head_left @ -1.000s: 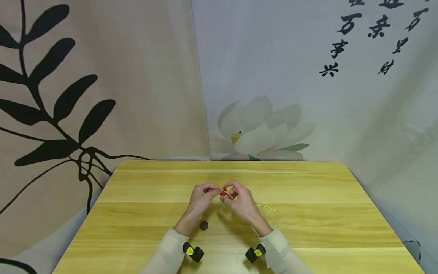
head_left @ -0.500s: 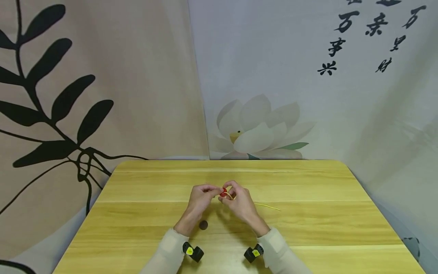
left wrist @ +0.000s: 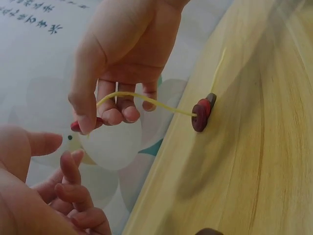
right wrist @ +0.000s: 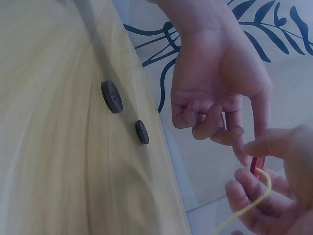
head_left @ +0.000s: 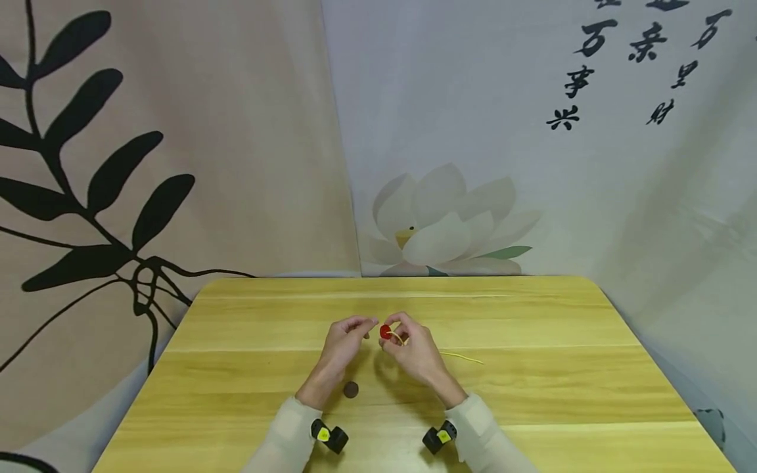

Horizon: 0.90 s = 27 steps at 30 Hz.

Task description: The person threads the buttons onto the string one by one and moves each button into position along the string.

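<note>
Right hand (head_left: 416, 347) clamped on red button (head_left: 386, 332), left hand (head_left: 344, 340) nearby, thumb and fingers apart

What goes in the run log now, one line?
right hand: pinches round red button | yellow string: runs from red button | left hand: empty, apart | round dark brown button: on wood-grain table

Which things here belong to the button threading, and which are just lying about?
Belong to the job:
red button, pinched by the right hand
yellow string
buttons threaded on it

Just lying about:
one loose dark button
second dark button, also loose; both may be threaded later
printed backdrop
</note>
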### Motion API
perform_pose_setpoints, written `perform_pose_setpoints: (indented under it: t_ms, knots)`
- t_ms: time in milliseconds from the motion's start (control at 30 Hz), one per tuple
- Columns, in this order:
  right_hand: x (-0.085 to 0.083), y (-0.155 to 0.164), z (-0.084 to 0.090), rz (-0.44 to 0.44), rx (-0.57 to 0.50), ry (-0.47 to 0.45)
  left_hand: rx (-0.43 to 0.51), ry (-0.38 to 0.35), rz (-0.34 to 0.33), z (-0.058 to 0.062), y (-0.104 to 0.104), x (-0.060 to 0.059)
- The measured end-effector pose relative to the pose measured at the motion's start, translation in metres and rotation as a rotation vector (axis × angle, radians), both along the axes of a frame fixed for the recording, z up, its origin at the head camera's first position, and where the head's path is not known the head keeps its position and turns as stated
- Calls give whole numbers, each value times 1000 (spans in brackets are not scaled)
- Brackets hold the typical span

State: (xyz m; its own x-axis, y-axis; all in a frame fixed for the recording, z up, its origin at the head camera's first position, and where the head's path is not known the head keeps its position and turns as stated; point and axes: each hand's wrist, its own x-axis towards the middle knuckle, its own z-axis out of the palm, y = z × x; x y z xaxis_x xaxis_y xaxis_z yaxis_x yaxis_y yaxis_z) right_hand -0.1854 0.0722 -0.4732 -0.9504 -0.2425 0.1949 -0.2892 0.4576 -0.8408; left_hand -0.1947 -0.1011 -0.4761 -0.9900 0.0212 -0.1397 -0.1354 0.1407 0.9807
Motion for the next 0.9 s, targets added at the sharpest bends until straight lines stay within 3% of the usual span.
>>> perform_pose_setpoints:
  t_ms: [400, 667, 767, 900]
  knots:
    - [1, 0, -2, 45, -69, -96, -11, -9, -39, 2, -7, 5]
    - [2, 1, -3, 72, -80, -121, -26, -1, -40, 35, -3, 26]
    - [2, 2, -3, 78, -84, -125, -34, -6, -44, 30, -4, 23]
    - [2, 4, -2, 77, -87, -129, -31, -11, -46, 14, -7, 15]
